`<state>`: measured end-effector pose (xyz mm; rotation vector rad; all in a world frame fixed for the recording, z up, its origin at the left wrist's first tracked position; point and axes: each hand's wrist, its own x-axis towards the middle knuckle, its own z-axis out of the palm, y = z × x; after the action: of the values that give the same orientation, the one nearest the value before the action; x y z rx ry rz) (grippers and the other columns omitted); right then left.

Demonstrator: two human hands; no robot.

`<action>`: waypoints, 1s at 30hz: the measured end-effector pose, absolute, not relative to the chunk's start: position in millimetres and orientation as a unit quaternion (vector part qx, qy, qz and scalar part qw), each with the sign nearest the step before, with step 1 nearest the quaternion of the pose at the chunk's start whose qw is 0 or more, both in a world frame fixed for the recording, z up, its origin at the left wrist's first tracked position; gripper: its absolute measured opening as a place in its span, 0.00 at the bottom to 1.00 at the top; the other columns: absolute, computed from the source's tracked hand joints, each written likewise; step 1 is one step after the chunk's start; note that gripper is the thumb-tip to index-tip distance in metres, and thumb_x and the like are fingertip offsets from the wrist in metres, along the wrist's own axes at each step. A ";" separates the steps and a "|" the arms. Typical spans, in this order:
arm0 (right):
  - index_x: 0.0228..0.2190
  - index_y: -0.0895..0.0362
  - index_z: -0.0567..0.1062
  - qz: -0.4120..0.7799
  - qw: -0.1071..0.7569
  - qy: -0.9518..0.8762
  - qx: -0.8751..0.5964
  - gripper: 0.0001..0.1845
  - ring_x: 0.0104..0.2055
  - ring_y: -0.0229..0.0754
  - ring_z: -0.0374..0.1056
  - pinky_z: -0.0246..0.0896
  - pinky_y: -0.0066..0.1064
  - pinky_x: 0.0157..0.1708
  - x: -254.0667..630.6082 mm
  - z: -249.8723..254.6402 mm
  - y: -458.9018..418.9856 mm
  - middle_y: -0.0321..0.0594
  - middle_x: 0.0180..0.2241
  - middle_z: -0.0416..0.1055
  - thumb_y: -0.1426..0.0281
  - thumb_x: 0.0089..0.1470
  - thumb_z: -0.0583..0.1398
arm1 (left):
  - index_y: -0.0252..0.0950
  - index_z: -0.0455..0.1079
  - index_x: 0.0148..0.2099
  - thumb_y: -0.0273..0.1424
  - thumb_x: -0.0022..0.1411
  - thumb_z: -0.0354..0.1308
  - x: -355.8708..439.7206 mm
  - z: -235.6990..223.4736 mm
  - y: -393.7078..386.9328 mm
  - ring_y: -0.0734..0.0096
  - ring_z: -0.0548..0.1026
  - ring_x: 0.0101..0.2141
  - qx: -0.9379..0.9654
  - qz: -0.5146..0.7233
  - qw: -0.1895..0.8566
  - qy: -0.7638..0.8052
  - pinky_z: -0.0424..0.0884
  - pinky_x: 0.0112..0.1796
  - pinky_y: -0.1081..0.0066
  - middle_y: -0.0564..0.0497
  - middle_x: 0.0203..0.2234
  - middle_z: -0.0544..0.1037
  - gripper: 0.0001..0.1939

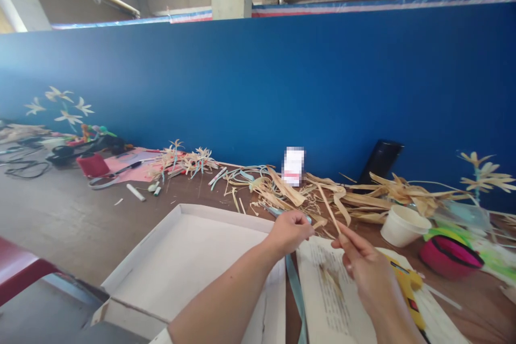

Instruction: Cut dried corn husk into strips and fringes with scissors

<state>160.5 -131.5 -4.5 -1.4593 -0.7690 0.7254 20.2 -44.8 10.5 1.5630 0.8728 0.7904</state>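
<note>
My right hand [365,260] pinches a thin, straw-coloured strip of dried husk [329,208], which points up and to the left. Close to it, my left hand [291,232] is closed, thumb against fingers, above the right edge of a white cardboard box [193,258]. A small tan scrap of husk [320,224] shows by its fingertips; whether they hold it is unclear. Under my right hand lies a printed sheet [312,279] with a dry husk piece [332,282] on it. A yellow glue gun [407,285] is partly hidden behind my right wrist.
Loose dried husks [379,193] line the blue partition [258,86]. At right stand a white cup [404,226] and a pink bowl [449,258]. Husk flowers [197,158], a white glue stick [136,192] and a red block-shaped item [93,165] lie leftward. A light blue ribbon [296,295] runs beside the box.
</note>
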 end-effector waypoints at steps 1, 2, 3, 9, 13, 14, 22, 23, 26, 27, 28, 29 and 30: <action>0.49 0.52 0.71 0.347 0.636 -0.319 -0.611 0.30 0.15 0.29 0.47 0.39 0.25 0.13 160.3 -1.2 -133.6 0.35 0.26 0.71 0.59 0.43 0.63 | 0.34 0.63 0.22 0.30 0.46 0.53 20.2 10.4 -44.6 0.80 0.60 0.19 0.666 0.336 0.552 0.372 0.55 0.21 0.78 0.57 0.16 0.65 0.05; 0.50 0.51 0.69 0.389 0.643 -0.310 -0.583 0.31 0.15 0.28 0.46 0.37 0.24 0.13 158.9 2.4 -135.9 0.36 0.27 0.71 0.60 0.43 0.64 | 0.34 0.63 0.22 0.29 0.46 0.53 20.2 10.5 -44.5 0.79 0.61 0.20 0.671 0.336 0.543 0.376 0.56 0.22 0.78 0.57 0.17 0.65 0.04; 0.51 0.50 0.68 0.433 0.640 -0.307 -0.556 0.32 0.15 0.27 0.45 0.36 0.23 0.13 156.6 5.9 -138.1 0.36 0.27 0.71 0.61 0.43 0.65 | 0.34 0.63 0.22 0.29 0.46 0.53 20.1 10.6 -44.6 0.79 0.61 0.21 0.677 0.334 0.534 0.381 0.56 0.23 0.78 0.56 0.17 0.66 0.04; 0.48 0.51 0.72 0.510 0.568 -0.361 -0.536 0.27 0.14 0.26 0.45 0.36 0.22 0.13 145.1 4.5 -137.8 0.35 0.25 0.70 0.61 0.44 0.63 | 0.34 0.64 0.23 0.29 0.45 0.54 19.6 12.4 -48.4 0.79 0.62 0.22 0.687 0.326 0.534 0.370 0.57 0.24 0.78 0.56 0.18 0.67 0.04; 0.45 0.52 0.75 0.389 0.569 -0.369 -0.623 0.25 0.15 0.29 0.50 0.40 0.24 0.12 151.2 -6.7 -130.5 0.34 0.23 0.69 0.59 0.43 0.63 | 0.33 0.64 0.23 0.29 0.46 0.54 19.7 13.8 -48.6 0.80 0.61 0.21 0.674 0.338 0.552 0.356 0.55 0.22 0.78 0.56 0.18 0.66 0.04; 0.46 0.52 0.74 0.385 0.582 -0.361 -0.619 0.26 0.15 0.29 0.50 0.40 0.24 0.12 152.6 -6.7 -130.3 0.33 0.23 0.69 0.59 0.43 0.63 | 0.33 0.63 0.23 0.29 0.46 0.54 19.8 14.2 -48.0 0.80 0.61 0.21 0.671 0.339 0.550 0.363 0.55 0.22 0.78 0.56 0.18 0.66 0.04; 0.51 0.49 0.68 0.545 0.578 -0.360 -0.490 0.27 0.15 0.25 0.44 0.35 0.22 0.14 149.0 11.1 -143.9 0.36 0.26 0.69 0.63 0.49 0.62 | 0.34 0.67 0.23 0.30 0.46 0.53 19.7 16.2 -46.6 0.78 0.63 0.21 0.687 0.302 0.512 0.419 0.56 0.22 0.77 0.56 0.17 0.68 0.04; 0.51 0.50 0.68 0.549 0.567 -0.364 -0.495 0.26 0.15 0.25 0.44 0.34 0.22 0.14 148.4 10.2 -143.7 0.36 0.26 0.69 0.63 0.49 0.62 | 0.34 0.67 0.24 0.30 0.46 0.53 19.6 16.2 -47.2 0.78 0.64 0.21 0.694 0.302 0.508 0.411 0.57 0.23 0.77 0.56 0.18 0.68 0.04; 0.48 0.52 0.71 0.512 0.566 -0.372 -0.528 0.25 0.15 0.25 0.44 0.33 0.23 0.14 147.9 3.8 -139.9 0.35 0.24 0.68 0.62 0.47 0.63 | 0.34 0.67 0.24 0.30 0.47 0.53 19.5 14.8 -48.3 0.77 0.65 0.23 0.706 0.314 0.505 0.385 0.58 0.25 0.77 0.55 0.19 0.69 0.05; 0.47 0.53 0.72 0.490 0.569 -0.379 -0.540 0.25 0.15 0.26 0.45 0.34 0.23 0.14 148.1 1.3 -138.2 0.34 0.24 0.68 0.61 0.46 0.63 | 0.34 0.67 0.25 0.30 0.47 0.53 19.6 13.8 -48.3 0.77 0.65 0.24 0.707 0.317 0.505 0.381 0.59 0.25 0.77 0.55 0.19 0.69 0.05; 0.47 0.53 0.73 0.467 0.568 -0.389 -0.554 0.25 0.15 0.27 0.46 0.35 0.24 0.14 148.4 -1.2 -136.3 0.34 0.23 0.68 0.60 0.46 0.63 | 0.34 0.67 0.25 0.31 0.47 0.54 19.8 12.7 -48.1 0.77 0.65 0.24 0.707 0.319 0.503 0.380 0.59 0.25 0.77 0.55 0.20 0.69 0.05; 0.47 0.53 0.73 0.444 0.563 -0.402 -0.570 0.25 0.15 0.27 0.47 0.36 0.24 0.14 149.0 -3.5 -134.6 0.34 0.23 0.68 0.60 0.46 0.62 | 0.34 0.66 0.24 0.31 0.47 0.54 20.1 11.4 -47.7 0.77 0.65 0.24 0.707 0.321 0.500 0.384 0.59 0.25 0.77 0.55 0.19 0.69 0.05; 0.47 0.53 0.74 0.418 0.554 -0.413 -0.590 0.25 0.15 0.28 0.48 0.38 0.25 0.14 150.0 -5.6 -133.0 0.34 0.23 0.68 0.59 0.46 0.61 | 0.34 0.66 0.24 0.31 0.46 0.54 20.4 10.2 -47.1 0.77 0.64 0.23 0.705 0.321 0.496 0.391 0.58 0.24 0.77 0.56 0.19 0.68 0.05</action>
<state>150.0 -133.0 -5.6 -1.3938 -0.9749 0.9869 20.4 -47.1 10.2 1.7086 0.9468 0.7781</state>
